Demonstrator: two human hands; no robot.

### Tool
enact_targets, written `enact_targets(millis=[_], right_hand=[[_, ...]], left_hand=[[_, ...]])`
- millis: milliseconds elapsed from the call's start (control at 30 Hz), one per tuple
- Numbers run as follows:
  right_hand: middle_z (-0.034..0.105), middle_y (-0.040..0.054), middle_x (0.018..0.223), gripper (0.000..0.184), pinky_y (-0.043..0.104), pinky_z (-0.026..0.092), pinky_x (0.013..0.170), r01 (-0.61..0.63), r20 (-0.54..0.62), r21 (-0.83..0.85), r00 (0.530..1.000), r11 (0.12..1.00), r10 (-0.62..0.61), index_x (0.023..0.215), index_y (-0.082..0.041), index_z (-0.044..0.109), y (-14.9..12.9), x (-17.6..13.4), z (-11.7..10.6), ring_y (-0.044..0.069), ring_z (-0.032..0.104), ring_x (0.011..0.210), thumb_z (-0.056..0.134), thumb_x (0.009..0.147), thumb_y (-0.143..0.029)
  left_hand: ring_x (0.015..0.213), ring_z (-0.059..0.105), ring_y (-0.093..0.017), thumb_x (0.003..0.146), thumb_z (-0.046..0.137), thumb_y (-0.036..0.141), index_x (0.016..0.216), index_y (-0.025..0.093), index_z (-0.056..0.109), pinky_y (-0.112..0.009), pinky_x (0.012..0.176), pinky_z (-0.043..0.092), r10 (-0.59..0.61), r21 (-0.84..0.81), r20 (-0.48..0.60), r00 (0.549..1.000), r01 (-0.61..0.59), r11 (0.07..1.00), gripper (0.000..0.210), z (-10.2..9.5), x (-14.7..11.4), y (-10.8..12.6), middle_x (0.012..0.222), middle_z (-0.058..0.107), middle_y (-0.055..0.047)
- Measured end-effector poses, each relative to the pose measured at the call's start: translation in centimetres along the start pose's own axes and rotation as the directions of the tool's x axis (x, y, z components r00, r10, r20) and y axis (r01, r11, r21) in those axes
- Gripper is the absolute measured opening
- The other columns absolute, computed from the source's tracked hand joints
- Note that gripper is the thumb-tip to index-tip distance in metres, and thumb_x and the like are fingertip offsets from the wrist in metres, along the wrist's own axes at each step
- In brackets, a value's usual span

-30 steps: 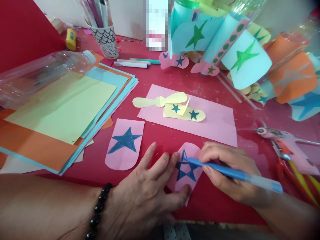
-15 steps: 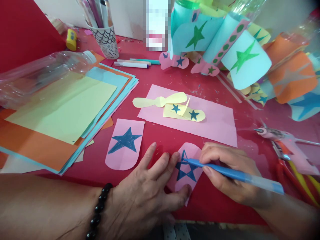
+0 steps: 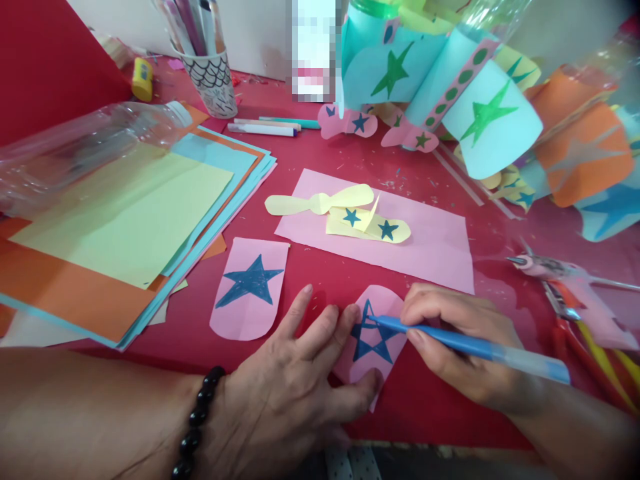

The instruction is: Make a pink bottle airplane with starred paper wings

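Fingers apart, my left hand (image 3: 305, 373) presses down on the left side of a pink paper piece (image 3: 387, 297) with a rounded end. My right hand (image 3: 460, 347) grips a blue felt-tip pen (image 3: 450, 339), its tip touching the star on that piece. Dark blue fills several points of the star (image 3: 377, 353); its centre and part of the top point show pink. Left of it lies a second pink piece (image 3: 245, 323) with a fully coloured blue star. Yellow paper cutouts (image 3: 370, 223), two small stars on one, rest on a pink sheet (image 3: 430, 247).
Stacked coloured sheets (image 3: 135, 220) and a clear plastic bottle (image 3: 115, 130) occupy the left. Behind are a cup of pens (image 3: 210, 83) and loose markers (image 3: 265, 129). Decorated paper-and-bottle models (image 3: 425, 87) stand at back right, with a pink glue gun (image 3: 575, 280) and red-handled tool (image 3: 575, 353) nearer.
The pen tip has shifted very slightly within the star's top point, and the pen's rear end has risen a little. My left hand stays in place.
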State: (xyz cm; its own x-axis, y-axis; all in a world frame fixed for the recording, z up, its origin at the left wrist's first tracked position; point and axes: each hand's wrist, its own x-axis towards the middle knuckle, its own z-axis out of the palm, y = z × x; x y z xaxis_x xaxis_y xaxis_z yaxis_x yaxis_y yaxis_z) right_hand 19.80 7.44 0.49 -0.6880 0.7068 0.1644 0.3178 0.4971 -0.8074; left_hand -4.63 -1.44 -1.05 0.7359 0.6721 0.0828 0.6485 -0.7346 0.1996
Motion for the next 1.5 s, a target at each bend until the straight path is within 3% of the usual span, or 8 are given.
enact_targets(millis=[367,867,1167,1500], right_hand=[[0.065,0.0028,0.079,0.009,0.027,0.049,0.061,-0.07,-0.068,-0.079,0.996,0.994,0.064,0.089,-0.02,0.061,-0.13,0.12,-0.15,0.015,0.061,0.067,0.059,0.086,-0.012],[0.061,0.002,0.072,0.016,0.029,0.046,0.056,0.027,0.039,0.027,0.999,0.999,-0.028,0.089,-0.021,0.059,-0.15,0.04,-0.09,0.015,0.056,0.062,0.059,0.081,-0.007],[0.064,0.0032,0.077,0.009,0.028,0.05,0.059,-0.054,-0.073,-0.061,0.996,0.997,0.049,0.088,-0.021,0.061,-0.18,0.1,-0.16,0.015,0.061,0.065,0.06,0.084,-0.012],[0.062,0.003,0.075,0.013,0.029,0.048,0.057,-0.033,-0.039,-0.016,0.999,0.999,0.032,0.089,-0.02,0.061,-0.1,-0.23,-0.25,0.016,0.059,0.064,0.06,0.082,-0.009]], left_hand=[[0.138,0.036,-0.045,0.095,0.055,0.051,0.14,0.029,0.042,-0.073,0.106,0.028,-0.005,-0.025,0.003,1.0,0.005,1.0,0.052,0.04,0.0,-0.05,0.151,0.033,-0.029],[0.143,0.029,-0.043,0.093,0.057,0.053,0.142,0.029,0.04,-0.072,0.108,0.027,-0.011,-0.03,-0.015,1.0,0.01,0.999,0.057,0.34,-0.07,-0.07,0.151,0.035,-0.027],[0.14,0.034,-0.044,0.092,0.058,0.055,0.141,0.03,0.041,-0.073,0.108,0.027,-0.015,-0.038,-0.009,1.0,0.015,0.999,0.057,0.14,-0.05,0.01,0.153,0.031,-0.027],[0.14,0.034,-0.045,0.093,0.056,0.055,0.141,0.03,0.042,-0.073,0.108,0.025,-0.013,-0.041,0.007,1.0,0.013,0.999,0.055,0.18,0.0,-0.06,0.153,0.03,-0.028]])
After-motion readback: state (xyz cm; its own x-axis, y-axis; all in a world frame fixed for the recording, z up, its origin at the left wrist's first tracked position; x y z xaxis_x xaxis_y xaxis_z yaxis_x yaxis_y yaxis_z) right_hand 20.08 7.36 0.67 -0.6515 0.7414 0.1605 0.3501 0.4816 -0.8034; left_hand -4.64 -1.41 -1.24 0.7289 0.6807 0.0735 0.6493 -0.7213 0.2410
